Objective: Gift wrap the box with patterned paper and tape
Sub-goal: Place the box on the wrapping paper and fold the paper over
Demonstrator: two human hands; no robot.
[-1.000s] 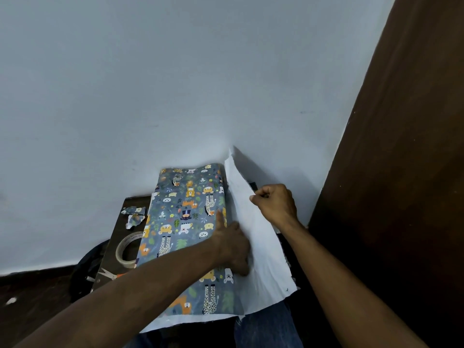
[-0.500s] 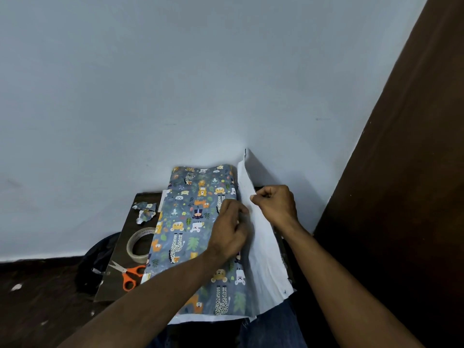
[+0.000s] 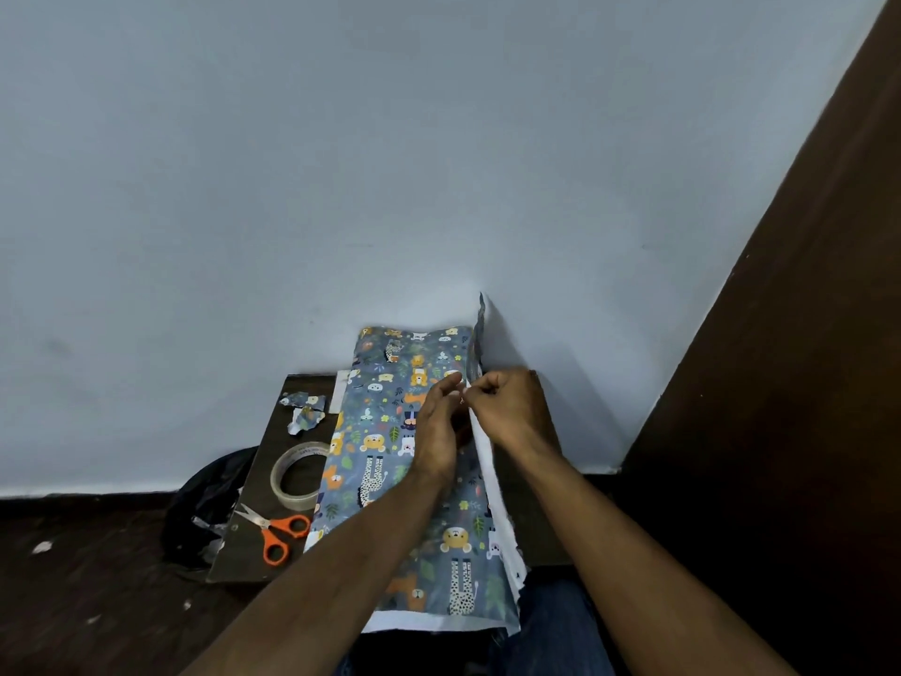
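Head view catches the wrap mid-seam: the box, already hidden under the patterned paper, lies lengthwise on the dark tabletop, running from 6 o'clock up toward 12 o'clock at the wall. Along its 3 o'clock side the loose flap of paper stands up, white underside showing, and both hands meet right at that edge. Left hand comes in from 7 o'clock, fingers curled with the tips pinching at the flap's rim; right hand sits at 3 o'clock of it, closed into a tight pinch on the same rim, fingertips nearly touching the left's. Whether a bit of tape is between those fingertips is too small to tell. By my read, the step in hand is bringing the flap over the top to close the long seam. Next move calls for laying that edge flat and taut, holding it with one hand, and reaching to 9 o'clock for the tape roll, which lies just beside the box, with the orange scissors near it at 8 o'clock.
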